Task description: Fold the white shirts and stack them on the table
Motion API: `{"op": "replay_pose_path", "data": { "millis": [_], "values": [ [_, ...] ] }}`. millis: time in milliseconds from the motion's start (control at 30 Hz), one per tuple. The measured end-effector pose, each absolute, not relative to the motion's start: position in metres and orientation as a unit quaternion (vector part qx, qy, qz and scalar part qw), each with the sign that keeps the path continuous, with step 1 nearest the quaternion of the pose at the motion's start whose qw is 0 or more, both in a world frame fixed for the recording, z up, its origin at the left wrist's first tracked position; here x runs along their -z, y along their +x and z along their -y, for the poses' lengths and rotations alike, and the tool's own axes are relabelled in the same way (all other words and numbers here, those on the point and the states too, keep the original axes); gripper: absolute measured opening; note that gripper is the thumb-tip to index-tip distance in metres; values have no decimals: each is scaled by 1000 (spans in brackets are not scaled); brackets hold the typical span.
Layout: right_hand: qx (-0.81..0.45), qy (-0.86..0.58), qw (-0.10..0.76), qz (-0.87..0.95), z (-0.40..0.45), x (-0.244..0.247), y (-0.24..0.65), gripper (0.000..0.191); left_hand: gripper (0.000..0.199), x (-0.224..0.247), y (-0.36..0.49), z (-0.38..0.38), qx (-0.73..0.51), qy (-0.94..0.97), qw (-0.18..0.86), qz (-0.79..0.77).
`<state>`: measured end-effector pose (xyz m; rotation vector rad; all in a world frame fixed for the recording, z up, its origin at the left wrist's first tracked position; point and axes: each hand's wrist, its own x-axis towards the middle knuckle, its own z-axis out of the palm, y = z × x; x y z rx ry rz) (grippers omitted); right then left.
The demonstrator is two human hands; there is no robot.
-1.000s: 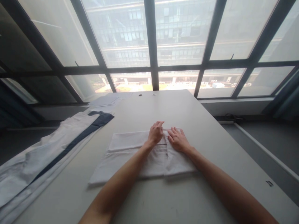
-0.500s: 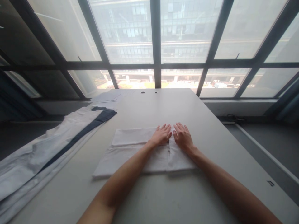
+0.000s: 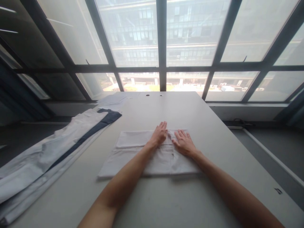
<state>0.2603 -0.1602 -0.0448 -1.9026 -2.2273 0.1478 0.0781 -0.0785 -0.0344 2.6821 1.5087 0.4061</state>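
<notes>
A white folded garment (image 3: 134, 139) lies on the pale table in front of me, its layers forming a wide band with a vertical seam or edge toward the right. My left hand (image 3: 159, 135) rests at its far edge, right of the middle, fingers stretched out and close together. Just right of that, my right hand (image 3: 184, 143) lies flat on the right-hand part of the cloth with its fingers extended. Both hands are open, and my forearms hide part of the garment's near side. Small wrinkles show in the cloth between the hands.
On the left side of the table (image 3: 166, 109) lies a long pile of white garments (image 3: 61, 142) with a dark navy piece (image 3: 95, 131) among them. White sheets (image 3: 112, 99) are behind it. A small dark item (image 3: 278, 191) sits near the right edge. Tall windows stand beyond.
My left hand has shifted slightly left and away, its fingers drawn closer together. The right hand has moved a little nearer to me, still flat on the cloth. The view has shifted slightly.
</notes>
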Motion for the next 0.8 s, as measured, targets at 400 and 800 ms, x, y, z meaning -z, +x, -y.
{"op": "replay_pose_path", "data": {
  "millis": [400,800],
  "values": [
    [-56,-645,103,755,159,45,259,58,51,40,86,85,-104,878,23,-466],
    [-72,-747,108,652,139,43,300,56,57,33,88,91,-71,914,89,-390]
  ]
}}
